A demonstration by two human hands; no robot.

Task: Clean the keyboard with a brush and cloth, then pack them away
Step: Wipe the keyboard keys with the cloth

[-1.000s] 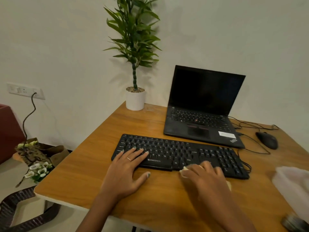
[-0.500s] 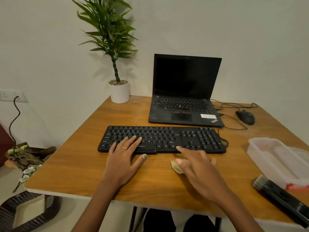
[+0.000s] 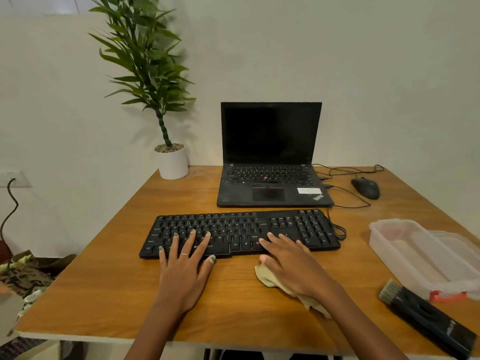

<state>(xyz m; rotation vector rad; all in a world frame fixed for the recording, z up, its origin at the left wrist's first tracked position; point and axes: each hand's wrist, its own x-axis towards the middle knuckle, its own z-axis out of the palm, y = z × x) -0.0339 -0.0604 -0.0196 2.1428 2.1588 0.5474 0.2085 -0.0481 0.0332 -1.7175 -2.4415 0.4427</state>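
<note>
Since the last frame my right hand (image 3: 293, 263) slid forward, flat fingers reaching the keyboard (image 3: 239, 233), cloth (image 3: 270, 278) beneath; left hand (image 3: 185, 266), spread, steadies. I'd wipe lightly, row by row.

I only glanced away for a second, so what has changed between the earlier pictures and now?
The right hand slid its fingers up onto the keyboard, with the cloth still under its palm. The left hand stayed flat on the keys; brush and plastic box lie untouched.

Table (image 3: 109, 287): keyboard (image 3: 241, 229), laptop (image 3: 270, 183), perhaps brush (image 3: 426, 318).
</note>
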